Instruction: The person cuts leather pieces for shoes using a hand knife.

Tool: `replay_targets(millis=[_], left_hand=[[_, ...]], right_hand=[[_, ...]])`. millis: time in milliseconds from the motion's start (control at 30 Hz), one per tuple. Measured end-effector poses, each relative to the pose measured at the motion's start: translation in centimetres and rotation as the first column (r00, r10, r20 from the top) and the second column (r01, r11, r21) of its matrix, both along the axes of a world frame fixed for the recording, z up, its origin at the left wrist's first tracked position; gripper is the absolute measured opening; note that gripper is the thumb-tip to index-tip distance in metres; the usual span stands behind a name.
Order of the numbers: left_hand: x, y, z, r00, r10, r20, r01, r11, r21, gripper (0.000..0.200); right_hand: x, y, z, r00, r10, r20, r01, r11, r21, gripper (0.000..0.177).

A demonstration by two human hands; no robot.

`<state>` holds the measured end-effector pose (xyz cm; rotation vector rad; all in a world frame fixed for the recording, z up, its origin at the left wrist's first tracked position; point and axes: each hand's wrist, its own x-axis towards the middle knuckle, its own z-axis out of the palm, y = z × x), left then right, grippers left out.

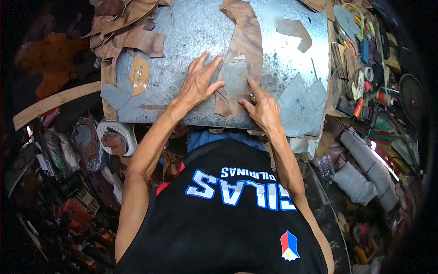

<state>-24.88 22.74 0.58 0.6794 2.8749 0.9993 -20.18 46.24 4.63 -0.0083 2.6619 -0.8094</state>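
Observation:
A long brown leather piece point(246, 41) lies on the metal-topped table point(191, 32), reaching toward the front edge. On its lower part rests a grey flat template point(235, 75). My left hand point(199, 82) lies with fingers spread, its thumb at the template's left edge. To the right, my right hand point(264, 106) has its index finger at the leather's right edge and its thumb apart; between them a small metallic object shows, too small to name. A narrow leather scrap point(223, 105) hangs near the front edge.
Leather pieces point(130, 34) are heaped at the back left, near an orange oval template point(139, 75). Grey templates point(301, 105) lie at the right, with a curved piece point(295, 33) behind. Tools and a tape roll point(368, 73) crowd the right side. A white stool point(117, 137) stands front left.

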Motion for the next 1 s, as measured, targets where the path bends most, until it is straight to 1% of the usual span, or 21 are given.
replay_targets(millis=[33, 100, 167, 233, 333, 400, 467, 533, 700, 767, 800, 900, 967, 1000], left_hand=[[-0.1, -0.1, -0.4, 1.0, 0.002, 0.003, -0.002, 1.0, -0.001, 0.073], [0.2, -0.2, -1.3, 0.999, -0.041, 0.03, 0.04, 0.999, 0.03, 0.08], [0.5, -0.4, -1.8, 0.999, -0.043, 0.026, 0.042, 0.999, 0.032, 0.08], [0.8, -0.4, -2.1, 0.999, -0.045, 0.02, 0.044, 0.998, 0.038, 0.081], [1.0, -0.5, -2.2, 0.999, -0.044, 0.015, 0.043, 0.998, 0.051, 0.076], [1.0, -0.5, -1.9, 0.997, -0.073, 0.004, 0.073, 0.997, -0.005, 0.07], [1.2, -0.5, -2.0, 0.997, -0.073, 0.001, 0.073, 0.997, 0.004, 0.068], [1.3, -0.5, -2.1, 0.997, -0.074, -0.008, 0.074, 0.997, 0.012, 0.066], [2.0, -0.4, -2.2, 0.998, -0.056, 0.006, 0.056, 0.998, 0.024, 0.069], [2.2, -0.4, -2.2, 0.999, -0.053, 0.006, 0.053, 0.998, 0.026, 0.07], [2.3, -0.3, -2.2, 0.999, -0.05, 0.005, 0.05, 0.998, 0.029, 0.071], [2.3, -0.4, -2.3, 0.999, -0.053, 0.003, 0.053, 0.998, 0.031, 0.073], [2.5, -0.3, -2.5, 0.999, -0.038, 0.0, 0.038, 0.998, 0.047, 0.075], [2.4, -0.3, -2.6, 1.0, -0.021, -0.006, 0.022, 0.998, 0.063, 0.077]], right_hand=[[0.0, 0.1, -0.3, 1.0, 0.023, 0.016, -0.023, 1.0, 0.006, 0.064], [0.0, 0.3, -0.7, 0.998, 0.049, 0.039, -0.049, 0.999, 0.009, 0.064], [0.0, 0.5, -1.0, 0.996, 0.085, -0.004, -0.085, 0.996, -0.008, 0.062], [-0.1, 0.6, -0.6, 0.996, 0.086, 0.024, -0.086, 0.996, 0.0, 0.062], [-0.1, 0.8, -0.8, 0.995, 0.09, 0.043, -0.089, 0.996, -0.003, 0.061], [0.1, 1.0, -1.0, 0.995, 0.091, 0.047, -0.091, 0.996, -0.01, 0.061], [0.2, 1.1, -1.1, 0.995, 0.097, 0.004, -0.096, 0.995, -0.027, 0.061], [0.2, 1.2, -1.2, 0.995, 0.095, 0.019, -0.095, 0.995, -0.027, 0.061], [0.4, 1.2, -0.8, 0.994, 0.098, 0.038, -0.097, 0.995, -0.034, 0.061], [0.5, 1.1, -0.4, 0.992, 0.121, 0.047, -0.122, 0.992, 0.019, 0.06], [0.6, 1.1, -0.4, 0.991, 0.121, 0.048, -0.122, 0.992, 0.019, 0.06], [0.8, 1.1, -0.6, 0.993, 0.115, 0.031, -0.116, 0.993, 0.016, 0.059], [0.7, 1.2, -0.7, 0.994, 0.085, 0.071, -0.082, 0.996, -0.035, 0.058], [0.7, 1.2, -0.7, 0.994, 0.084, 0.066, -0.082, 0.996, -0.035, 0.058]])
